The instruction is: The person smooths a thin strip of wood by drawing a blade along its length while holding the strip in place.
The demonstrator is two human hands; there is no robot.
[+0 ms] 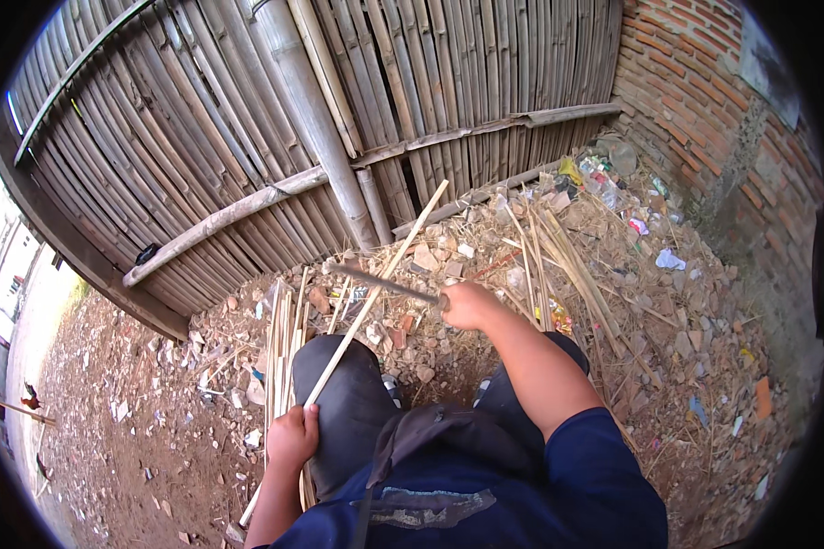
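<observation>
My left hand (291,437) is closed around the lower part of a long, pale bamboo strip (412,240). The strip slants up and away to the right, past my left knee. In my right hand (467,305) is the handle of a long, dark-bladed knife (407,290). Its blade points left and crosses the strip about halfway along; whether the two touch I cannot tell. Beside my left leg lies a bundle of similar strips (281,343), partly hidden by my hand and knee. More split bamboo (577,265) lies on the ground beyond my right knee.
A bamboo slat wall (201,119) with horizontal poles (238,215) stands in front. It meets a brick wall (677,82) at the right. Stones, straw and litter cover the dirt ground (137,439), with plastic rubbish (604,183) heaped in the far right corner.
</observation>
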